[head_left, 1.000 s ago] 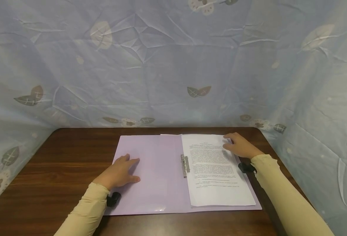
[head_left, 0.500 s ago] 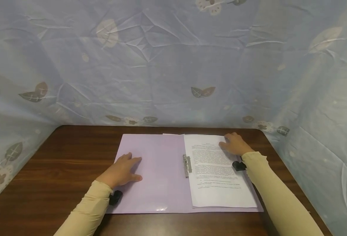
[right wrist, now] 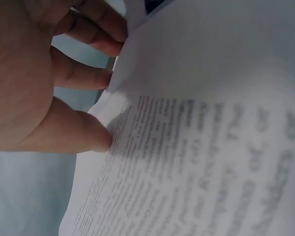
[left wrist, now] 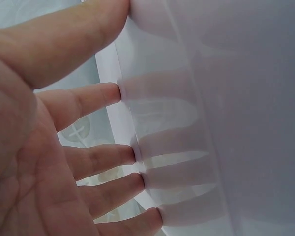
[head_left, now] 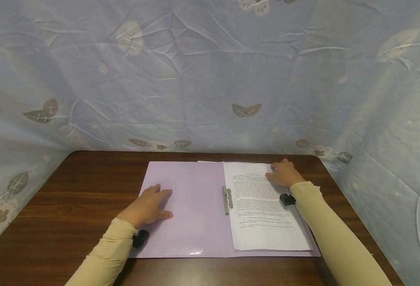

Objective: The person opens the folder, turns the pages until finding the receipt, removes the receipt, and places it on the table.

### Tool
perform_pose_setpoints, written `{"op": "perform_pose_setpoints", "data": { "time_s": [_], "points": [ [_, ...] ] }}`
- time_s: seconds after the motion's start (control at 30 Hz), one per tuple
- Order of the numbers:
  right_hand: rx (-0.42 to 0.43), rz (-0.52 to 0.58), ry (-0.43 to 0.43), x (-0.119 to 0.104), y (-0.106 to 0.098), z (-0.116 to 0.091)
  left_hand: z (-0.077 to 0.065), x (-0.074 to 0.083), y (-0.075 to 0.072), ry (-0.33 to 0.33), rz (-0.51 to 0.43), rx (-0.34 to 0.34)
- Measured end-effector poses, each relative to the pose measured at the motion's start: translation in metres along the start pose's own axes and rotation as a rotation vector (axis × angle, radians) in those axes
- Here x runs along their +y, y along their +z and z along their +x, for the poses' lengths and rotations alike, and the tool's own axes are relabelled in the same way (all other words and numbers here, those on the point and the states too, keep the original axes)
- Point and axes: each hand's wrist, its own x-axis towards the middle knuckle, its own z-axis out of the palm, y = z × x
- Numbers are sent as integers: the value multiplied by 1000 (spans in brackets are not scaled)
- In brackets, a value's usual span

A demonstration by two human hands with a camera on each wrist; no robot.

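A pale purple file folder (head_left: pixel 186 238) lies spread flat on the table. On its right half rests a stack of printed paper (head_left: pixel 256 234), beside a silver metal clip (head_left: pixel 227 200) near the fold. Whether the clip grips the sheets cannot be told. My left hand (head_left: pixel 146 206) is on the folder's left half; in the left wrist view its spread fingertips (left wrist: pixel 146 181) touch the glossy plastic. My right hand (head_left: pixel 283 173) is at the stack's upper right corner. Its thumb (right wrist: pixel 91 132) rests on the top sheet, and the other fingers reach the paper's edge.
The dark brown wooden table (head_left: pixel 70 198) extends left of the folder. A bluish cloth curtain (head_left: pixel 195 87) with leaf prints hangs along the back and both sides. Black wrist cameras sit under each wrist. A white sheet edge (head_left: pixel 210 161) shows behind the folder's top.
My right hand has shifted slightly left, its thumb farther in over the top sheet. My left hand stays on the folder. The head view has moved a little.
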Motion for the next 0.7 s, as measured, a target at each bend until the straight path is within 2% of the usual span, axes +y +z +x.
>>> {"op": "perform_pose_setpoints", "data": {
  "time_s": [0.2,0.5,0.7],
  "points": [
    [-12,6,45,-6,-5,-1,-2,1,-1,-7,-3,-3],
    [-84,-38,67,-6,-8,-2,-1,2,-3,11,18,-4],
    [-91,62,128,-3,-11,-1,1,0,0,13,26,-4]
  ]
}}
